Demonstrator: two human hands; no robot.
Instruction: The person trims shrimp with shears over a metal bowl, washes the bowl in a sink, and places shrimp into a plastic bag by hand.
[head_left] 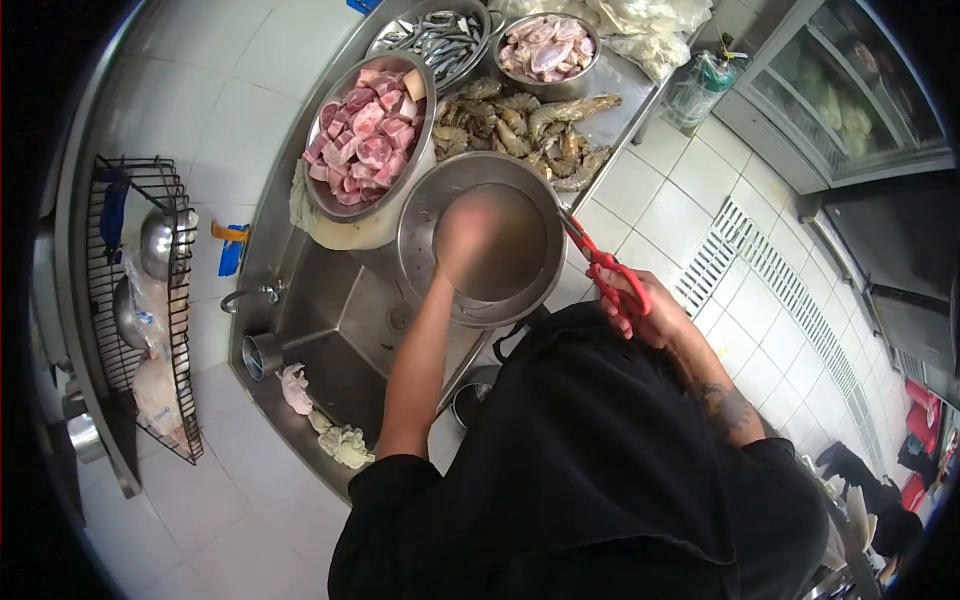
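Observation:
My left hand (466,238) reaches down into a large metal bowl (418,225) holding murky brownish water. The hand is blurred, so its fingers and anything in them cannot be made out. To the right of the bowl, my right hand (648,318) grips red-handled scissors (625,285), their blades pointing up and left toward the bowl's rim. Just beyond the bowl lies a pile of raw prawns (560,130) on the steel counter. An oval metal bowl of raw meat chunks (368,140) stands to the upper left.
A steel sink (350,325) with a faucet (255,294) lies at the left. Bowls of small fish (435,40) and raw chicken pieces (548,48) stand farther back. A wire rack (180,310) hangs on the wall. A glass-door fridge (850,90) is upper right.

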